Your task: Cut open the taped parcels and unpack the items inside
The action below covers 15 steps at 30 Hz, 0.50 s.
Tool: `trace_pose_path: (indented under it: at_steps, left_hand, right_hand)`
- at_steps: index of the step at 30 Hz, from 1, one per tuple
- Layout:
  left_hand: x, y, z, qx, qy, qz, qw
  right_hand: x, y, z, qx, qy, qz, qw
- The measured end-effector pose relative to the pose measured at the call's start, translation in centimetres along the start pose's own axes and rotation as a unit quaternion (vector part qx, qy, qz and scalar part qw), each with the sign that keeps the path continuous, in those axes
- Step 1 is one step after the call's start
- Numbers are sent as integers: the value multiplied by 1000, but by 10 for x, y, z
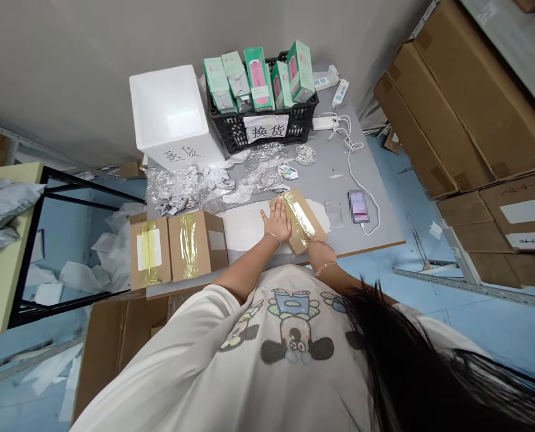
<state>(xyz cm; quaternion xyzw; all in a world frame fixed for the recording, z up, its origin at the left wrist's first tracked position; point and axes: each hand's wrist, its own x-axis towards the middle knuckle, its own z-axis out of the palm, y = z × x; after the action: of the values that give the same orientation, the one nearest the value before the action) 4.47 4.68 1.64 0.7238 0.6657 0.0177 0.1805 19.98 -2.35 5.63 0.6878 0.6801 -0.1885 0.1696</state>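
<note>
My left hand (276,220) lies flat with its fingers apart on a white sheet of paper (245,231), its edge against a small cardboard box (301,221) sealed with shiny yellowish tape. The box sits tilted on the sheet. My right hand (321,252) is at the box's near end and grips it, with the fingers partly hidden. Further left on the grey table (361,231) stand two more taped cardboard boxes (149,252) (194,245), apart from my hands.
Behind the hands lie crumpled plastic wrap (182,189), a black crate (263,129) of green boxes, a white foam box (171,114), a power strip (340,93) and a blurred phone (358,206). Stacked cartons (465,102) stand to the right, and a yellow table (2,258) holds grey bags.
</note>
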Motion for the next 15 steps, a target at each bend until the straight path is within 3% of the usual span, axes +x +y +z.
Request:
trace_pose_path:
  at_steps: [6, 10, 13, 15]
  left_hand:
    - [-2, 3, 1, 27, -3, -3, 1000]
    - [1, -4, -13, 69, -17, 31, 997]
    - [12, -6, -32, 122, -67, 205, 969]
    - [23, 3, -40, 153, -141, 356, 911]
  right_hand:
    - [-43, 40, 5, 13, -54, -10, 998]
    - [-53, 72, 12, 10, -29, 4, 1000]
    - [-55, 95, 16, 32, 15, 65, 997]
    - [-55, 105, 19, 58, 26, 93, 994]
